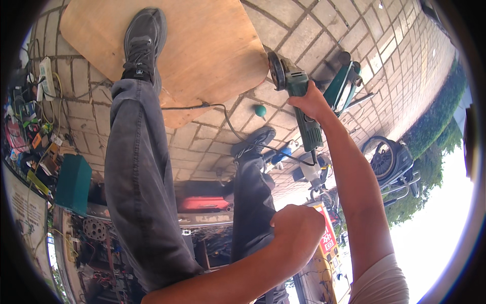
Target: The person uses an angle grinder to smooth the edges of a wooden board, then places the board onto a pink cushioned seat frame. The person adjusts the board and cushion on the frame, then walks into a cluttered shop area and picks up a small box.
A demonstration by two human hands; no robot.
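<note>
My right hand (pixel 311 104) is wrapped round the body of a green angle grinder (pixel 308 126). The grinder's dark disc (pixel 277 71) is at the right edge of a plywood board (pixel 212 45); whether it touches the wood is unclear. My left shoe (pixel 144 40) stands on the board. Close to my right knee, my left hand (pixel 298 225) is balled into a fist, and its curled fingers are turned out of sight. A power cord (pixel 230 124) runs from the grinder's rear end toward the left, across the board's lower corner.
Beside the grinder lies a green tool (pixel 340 86) on the brick paving (pixel 283 20). A small green ball (pixel 260 110) sits below the board. On the left are a power strip (pixel 45 76), a green box (pixel 73 185) and cluttered parts. A wheeled black cart (pixel 387 164) stands at the right.
</note>
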